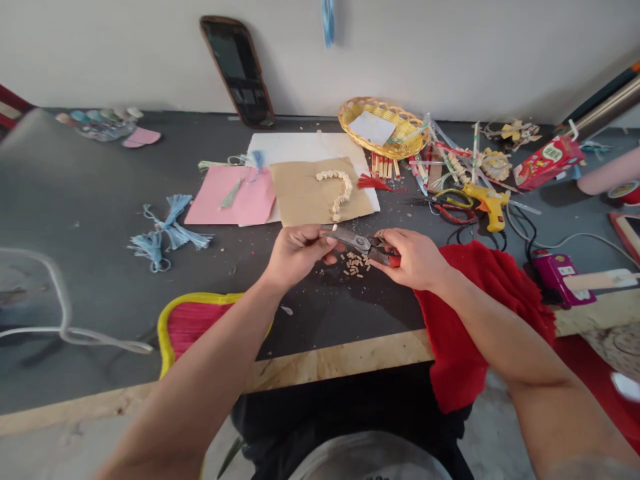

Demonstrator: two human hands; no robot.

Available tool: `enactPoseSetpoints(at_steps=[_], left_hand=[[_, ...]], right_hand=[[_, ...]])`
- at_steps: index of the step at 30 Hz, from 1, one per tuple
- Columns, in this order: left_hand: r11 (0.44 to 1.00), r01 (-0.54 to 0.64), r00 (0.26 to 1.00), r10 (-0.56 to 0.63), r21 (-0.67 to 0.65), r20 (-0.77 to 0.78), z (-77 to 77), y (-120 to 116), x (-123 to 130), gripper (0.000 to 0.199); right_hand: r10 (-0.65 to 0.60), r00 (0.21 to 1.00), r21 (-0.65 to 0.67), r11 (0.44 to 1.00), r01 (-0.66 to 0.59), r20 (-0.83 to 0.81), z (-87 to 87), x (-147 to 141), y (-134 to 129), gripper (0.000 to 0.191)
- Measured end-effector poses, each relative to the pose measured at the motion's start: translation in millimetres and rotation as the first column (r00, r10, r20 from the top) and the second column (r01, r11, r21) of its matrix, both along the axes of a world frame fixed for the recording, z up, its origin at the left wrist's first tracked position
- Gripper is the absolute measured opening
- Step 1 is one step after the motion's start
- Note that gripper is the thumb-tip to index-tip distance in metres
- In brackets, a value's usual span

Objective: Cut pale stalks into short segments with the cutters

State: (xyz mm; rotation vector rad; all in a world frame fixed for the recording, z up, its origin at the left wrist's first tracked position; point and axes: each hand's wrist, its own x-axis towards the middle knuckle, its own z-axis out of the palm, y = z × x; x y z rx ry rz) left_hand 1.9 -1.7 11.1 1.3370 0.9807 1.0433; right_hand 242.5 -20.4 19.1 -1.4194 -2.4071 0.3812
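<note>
My right hand (pixel 417 259) is closed around the red handles of a pair of pliers (pixel 359 241), whose jaws point left. At the jaws a short pale stick (pixel 335 228) shows its end. My left hand (pixel 303 252) pinches this stick, its fingers at the jaw tips and hiding most of it. Below the pliers lies a scatter of small cut stick pieces (pixel 355 264) on the dark table. Just beyond, a curved row of pale pieces (pixel 343 190) sits on a brown card (pixel 300 193).
Pink paper (pixel 210 200) and blue tassels (pixel 173 230) lie left. A wicker basket (pixel 357 110), scissors (pixel 450 203), yellow glue gun (pixel 490 203) and juice box (pixel 547 163) are at right. Red cloth (pixel 450 360) hangs over the front edge. A phone (pixel 237 70) leans on the wall.
</note>
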Motion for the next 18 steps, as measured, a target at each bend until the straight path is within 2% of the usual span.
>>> enactPoseSetpoints(at_steps=[5,11,18], left_hand=[[1.0,-0.02,0.999,0.021,-0.024,0.042,-1.3,-1,4,0.028],[0.992,-0.121,0.982,0.124,-0.028,0.146,-4.4,2,8,0.021],[0.998,-0.069,0.996,0.069,0.0,0.059,-1.3,3,4,0.013]], right_hand=[[-0.048,0.998,0.018,0.999,0.047,0.04,-2.4,-2,-2,0.036],[-0.043,0.999,0.086,0.995,0.041,0.014,-10.6,0,2,0.045],[-0.011,0.999,0.077,0.997,0.008,0.039,-8.7,3,4,0.05]])
